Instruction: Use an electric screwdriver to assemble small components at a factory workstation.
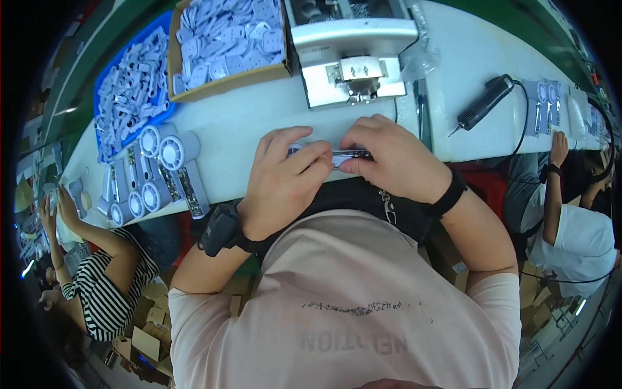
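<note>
At the near edge of the white table, both hands hold a slim pale-lilac handheld fan body (341,157) crosswise, with dark and metallic parts along its open side. My left hand (283,178) is closed round its left end, and the fingers cover much of it. On the other end, my right hand (394,155) pinches with the thumb below and the fingers above. Left of my left hand stand and lie several lilac handheld fans (175,153) with round vented heads; some handles show inner parts.
Beyond my hands stands a grey-white machine (353,48) with a metal fixture. A cardboard box (231,87) holds flat lilac pieces; a blue tray (160,116) holds narrow ones. An electric screwdriver (484,104) and more fans (536,110) lie rightward. Co-workers sit at both sides.
</note>
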Demonstrator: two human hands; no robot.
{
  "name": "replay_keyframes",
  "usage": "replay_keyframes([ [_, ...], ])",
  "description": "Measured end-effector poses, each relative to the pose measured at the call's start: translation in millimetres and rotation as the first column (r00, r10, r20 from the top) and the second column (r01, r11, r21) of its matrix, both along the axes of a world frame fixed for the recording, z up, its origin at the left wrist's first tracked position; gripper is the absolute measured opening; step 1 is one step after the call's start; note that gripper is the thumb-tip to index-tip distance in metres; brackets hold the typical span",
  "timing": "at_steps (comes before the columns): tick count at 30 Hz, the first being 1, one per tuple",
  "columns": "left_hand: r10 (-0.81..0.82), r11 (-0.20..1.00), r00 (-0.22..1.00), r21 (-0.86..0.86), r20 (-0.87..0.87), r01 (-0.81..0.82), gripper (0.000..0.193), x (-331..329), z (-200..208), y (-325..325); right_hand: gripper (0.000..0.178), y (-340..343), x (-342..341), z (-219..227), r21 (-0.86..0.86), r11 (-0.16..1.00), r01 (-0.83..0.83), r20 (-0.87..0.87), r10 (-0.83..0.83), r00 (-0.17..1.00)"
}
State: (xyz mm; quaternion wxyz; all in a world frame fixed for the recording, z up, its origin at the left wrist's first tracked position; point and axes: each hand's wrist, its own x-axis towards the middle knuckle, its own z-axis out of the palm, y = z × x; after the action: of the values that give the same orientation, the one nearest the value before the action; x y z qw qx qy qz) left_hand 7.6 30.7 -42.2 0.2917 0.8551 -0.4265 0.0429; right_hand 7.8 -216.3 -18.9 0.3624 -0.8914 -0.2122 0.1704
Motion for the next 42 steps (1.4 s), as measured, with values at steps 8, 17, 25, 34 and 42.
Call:
replay_keyframes([
  [8, 0.088, 0.993, 0.961, 0.103, -0.261, -0.063, 0.031, 3, 26, -1, 0.027, 2, -31, -7, 0.147, 0.989, 0.009, 0.15, -0.031, 0.988],
  [17, 0.041, 0.999, 0.959, 0.007, -0.279, -0.04, 0.036, -6, 10, -5, 0.033, -4, -28, -18, 0.146, 0.988, -0.051, 0.195, 0.021, 0.981],
  [25, 0.041, 0.991, 0.948, 0.134, -0.317, 0.002, 0.038, 3, 22, 5, 0.035, 5, -21, -8, 0.119, 0.991, -0.064, 0.189, 0.041, 0.981],
  [34, 0.018, 0.977, 0.994, 0.214, -0.109, 0.005, 0.028, -15, 29, 20, 0.043, 7, -29, 15, 0.111, 0.993, 0.046, -0.009, -0.045, 0.999],
  [42, 0.815, 0.579, 0.575, -0.053, 0.07, -0.814, 0.037, -1, 97, 255, 0.039, 89, -7, 42, 0.172, 0.985, 0.019, -0.046, -0.011, 0.999],
])
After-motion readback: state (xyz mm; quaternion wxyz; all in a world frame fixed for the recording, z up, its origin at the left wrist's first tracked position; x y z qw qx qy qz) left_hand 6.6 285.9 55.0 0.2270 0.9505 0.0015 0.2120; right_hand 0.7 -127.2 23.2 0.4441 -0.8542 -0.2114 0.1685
